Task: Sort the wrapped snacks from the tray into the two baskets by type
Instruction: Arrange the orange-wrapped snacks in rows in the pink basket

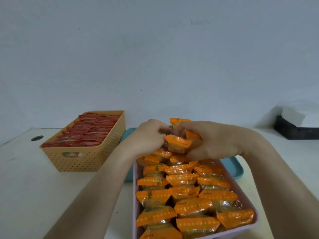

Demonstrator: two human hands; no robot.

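In the head view, both hands meet at the centre of the frame, above the far end of the pink basket [135, 187]. The left hand [148, 135] has its fingers curled inward, pinching the left side of a bunch of orange packets [178, 144]. The right hand [217, 140] wraps round the same bunch from the right, fingers bent over the top and thumb underneath. One packet's crimped end sticks up above its knuckles. Whether the bunch touches the packets beneath it cannot be told.

The pink basket runs from the centre to the lower right and is filled with rows of orange-wrapped snacks [189, 206]. Behind it lies the teal tray [236, 168], mostly hidden. At the middle left a yellow basket [82, 161] sits on the white surface [25, 178], packed with red-wrapped snacks [89, 133]. A black box [296, 131] stands at the right edge.
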